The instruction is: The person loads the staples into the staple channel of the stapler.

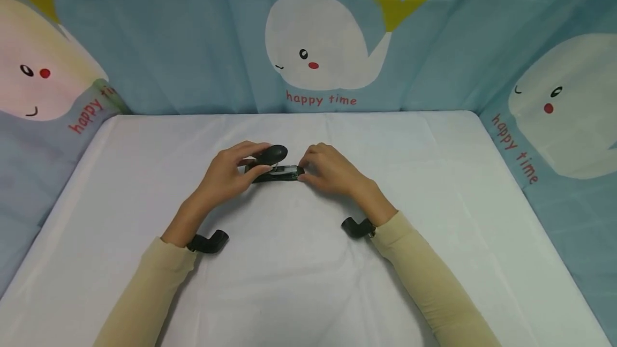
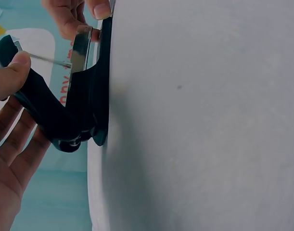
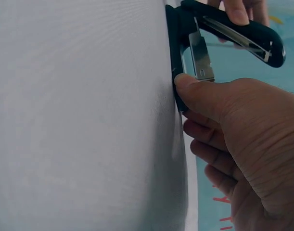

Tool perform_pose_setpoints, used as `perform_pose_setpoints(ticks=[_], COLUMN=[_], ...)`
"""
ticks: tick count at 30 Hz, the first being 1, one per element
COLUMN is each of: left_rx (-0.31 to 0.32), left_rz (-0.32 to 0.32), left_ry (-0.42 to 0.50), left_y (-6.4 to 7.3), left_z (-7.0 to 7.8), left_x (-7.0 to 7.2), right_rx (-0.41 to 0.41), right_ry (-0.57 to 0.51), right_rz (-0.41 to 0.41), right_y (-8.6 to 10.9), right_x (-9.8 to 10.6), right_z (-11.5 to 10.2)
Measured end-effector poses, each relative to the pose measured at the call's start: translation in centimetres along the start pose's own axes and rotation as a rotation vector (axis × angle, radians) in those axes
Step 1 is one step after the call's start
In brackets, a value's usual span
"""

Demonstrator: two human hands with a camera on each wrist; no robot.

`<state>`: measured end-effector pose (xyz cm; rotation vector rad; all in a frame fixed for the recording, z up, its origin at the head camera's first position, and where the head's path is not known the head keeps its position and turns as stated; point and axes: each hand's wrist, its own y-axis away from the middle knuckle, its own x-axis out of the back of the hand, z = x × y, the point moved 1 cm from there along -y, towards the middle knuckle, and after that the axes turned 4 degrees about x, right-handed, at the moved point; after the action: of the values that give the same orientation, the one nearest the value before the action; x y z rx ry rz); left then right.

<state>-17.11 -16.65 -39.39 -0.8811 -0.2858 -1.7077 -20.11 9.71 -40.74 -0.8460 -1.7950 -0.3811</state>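
A black stapler [image 1: 281, 174] lies on the white table with its top arm swung up, showing the metal staple channel [image 3: 201, 57]. My left hand [image 1: 226, 173] grips the raised top arm [image 2: 41, 98], thumb on one side and fingers on the other. At the front end of the base, my right hand [image 1: 332, 170] pinches the stapler between thumb and fingers. A thin metal rod [image 2: 48, 59] spans from the raised arm to the channel. Whether staples lie in the channel cannot be made out.
White cloth covers the table [image 1: 289, 283]. Behind it and at both sides hangs a blue curtain [image 1: 183, 42] printed with whales. A black wrist camera mount [image 1: 209, 242] sits on the left wrist, and another mount [image 1: 358, 227] on the right.
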Motion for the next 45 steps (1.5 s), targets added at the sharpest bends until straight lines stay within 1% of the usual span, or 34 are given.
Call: perform_pose_setpoints(ticks=[5,13,18,23,28,32,37,42,45], left_rx=[-0.024,-0.029,-0.041,-0.073,-0.084,-0.087,-0.087,-0.068,-0.041], left_rz=[0.002,0.005,0.028,0.053,0.067,0.059,0.056,0.033,0.026], left_ry=[-0.042,-0.073,-0.131,-0.188,-0.201,-0.217,-0.241,-0.271,-0.258], left_y=[-0.4,-0.3,-0.1,0.1,0.0,-0.2,-0.2,-0.1,0.0], left_z=[0.2,0.2,0.1,0.2,0.3,0.4,0.8,1.1,1.3], left_x=[-0.2,-0.3,-0.6,-0.9,-1.0,-1.2,-1.3,-1.4,-1.4], right_rx=[0.0,-0.022,-0.028,-0.029,-0.018,-0.025,-0.014,-0.009,-0.007], right_ry=[-0.014,-0.022,-0.007,-0.011,-0.021,-0.021,-0.021,-0.018,-0.02], right_rz=[0.011,-0.01,-0.019,-0.024,-0.015,-0.01,-0.003,-0.004,-0.004], right_y=[0.0,-0.1,-0.2,-0.1,-0.1,0.0,0.0,0.0,-0.1], right_x=[0.3,0.1,0.0,-0.1,0.0,0.1,0.0,-0.1,0.0], right_z=[0.1,-0.1,-0.2,-0.2,-0.3,-0.3,-0.2,-0.2,-0.3])
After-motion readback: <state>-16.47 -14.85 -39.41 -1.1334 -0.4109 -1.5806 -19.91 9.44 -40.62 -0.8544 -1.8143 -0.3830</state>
